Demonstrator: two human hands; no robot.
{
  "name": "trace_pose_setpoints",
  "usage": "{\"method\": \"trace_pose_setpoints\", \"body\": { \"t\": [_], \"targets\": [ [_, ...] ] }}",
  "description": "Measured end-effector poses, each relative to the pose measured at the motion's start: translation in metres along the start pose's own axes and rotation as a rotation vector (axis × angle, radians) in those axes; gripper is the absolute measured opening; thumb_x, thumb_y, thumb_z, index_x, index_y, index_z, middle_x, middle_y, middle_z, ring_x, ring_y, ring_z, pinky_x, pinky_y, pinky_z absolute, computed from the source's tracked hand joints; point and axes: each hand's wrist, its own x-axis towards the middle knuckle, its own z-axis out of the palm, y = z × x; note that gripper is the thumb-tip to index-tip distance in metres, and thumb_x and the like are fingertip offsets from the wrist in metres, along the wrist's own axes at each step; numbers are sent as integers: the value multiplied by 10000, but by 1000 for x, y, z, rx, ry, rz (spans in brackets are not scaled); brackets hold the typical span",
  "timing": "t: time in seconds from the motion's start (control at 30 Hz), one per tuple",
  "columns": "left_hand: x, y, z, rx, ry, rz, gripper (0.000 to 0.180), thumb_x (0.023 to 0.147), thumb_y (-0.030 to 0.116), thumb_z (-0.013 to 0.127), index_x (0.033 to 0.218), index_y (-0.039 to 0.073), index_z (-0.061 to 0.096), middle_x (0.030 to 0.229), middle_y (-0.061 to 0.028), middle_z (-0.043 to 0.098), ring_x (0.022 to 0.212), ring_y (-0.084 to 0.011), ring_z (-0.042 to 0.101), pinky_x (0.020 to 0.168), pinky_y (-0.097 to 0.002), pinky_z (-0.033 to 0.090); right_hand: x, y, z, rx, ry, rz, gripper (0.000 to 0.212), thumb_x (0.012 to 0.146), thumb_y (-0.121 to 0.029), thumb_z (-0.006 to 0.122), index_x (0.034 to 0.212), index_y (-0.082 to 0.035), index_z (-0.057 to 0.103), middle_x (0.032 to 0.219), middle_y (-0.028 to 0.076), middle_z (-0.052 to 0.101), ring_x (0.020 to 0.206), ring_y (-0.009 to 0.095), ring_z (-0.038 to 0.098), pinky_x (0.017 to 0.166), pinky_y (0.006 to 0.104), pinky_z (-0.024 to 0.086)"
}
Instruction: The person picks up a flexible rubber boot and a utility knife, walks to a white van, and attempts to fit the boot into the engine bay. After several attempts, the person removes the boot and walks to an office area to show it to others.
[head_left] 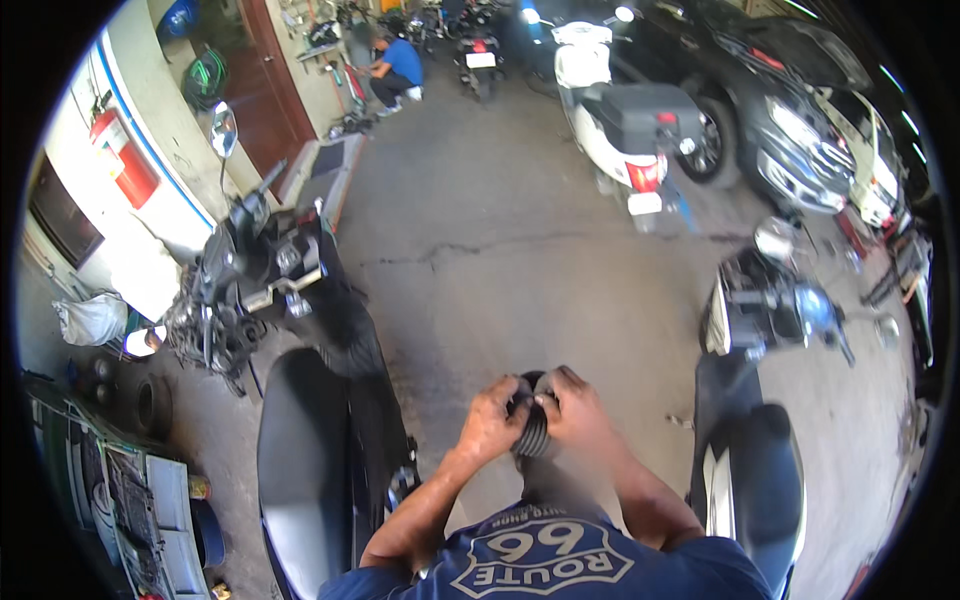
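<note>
In front of my chest, both hands hold a black ribbed rubber hose [534,436], short and bellows-like. My left hand [491,414] is closed on its left side, thumb and fingers near the upper rim. My right hand [573,408] grips the opposite side, its thumb close to the left one at the top. The fingers hide most of the upper end, and the lower end blurs against my dark blue shirt [620,555].
A partly stripped motorcycle [305,420] stands at my left, another scooter [745,430] at my right. Farther off are a white scooter [610,125] with a top box, a dark car [790,130] and a crouching person [398,68]. A fire extinguisher [125,160] hangs on the left wall.
</note>
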Motion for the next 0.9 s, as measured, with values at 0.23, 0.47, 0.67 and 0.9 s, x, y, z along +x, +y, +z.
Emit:
{"method": "trace_pose_setpoints", "body": {
  "t": [0.23, 0.47, 0.67, 0.9],
  "targets": [
    [230, -60, -75, 35, 145, -56, 175, 849, 6, 706, 1018, 4, 657, 981, -197, 683, 934, -412, 676, 823, -436, 544, 276, 19, -18, 8, 23, -232, 148, 928, -115, 633, 1037, -21, 597, 1015, 203, 624, 955, 422, 644, 826, 493, 547],
    [416, -193, -165, 64, 328, 49, 221, 866, 46, 726, 1082, 59, 684, 1039, -141, 697, 903, -376, 707, 772, -426, 590, 538, 45, 31, 53, -9, -452, 148, 915, -86, 670, 1042, -15, 643, 1028, 168, 642, 963, 381, 649, 847, 451, 550],
    [610, -273, -254, 134, 272, 149, 222, 847, 37, 749, 1060, 64, 691, 1077, -130, 683, 929, -347, 715, 755, -418, 604, 752, 37, 46, 6, 97, -500, 132, 899, -60, 685, 1021, -21, 650, 1055, 155, 646, 1000, 362, 640, 891, 436, 538],
    [810, -425, -344, 234, 30, 244, 278, 849, 109, 765, 1117, 121, 692, 1160, -93, 671, 886, -343, 720, 717, -414, 622, 1000, 87, 85, 207, -20, -317, 165, 887, -71, 738, 1046, -45, 704, 1028, 135, 691, 956, 329, 686, 809, 412, 566]
  ]
}}
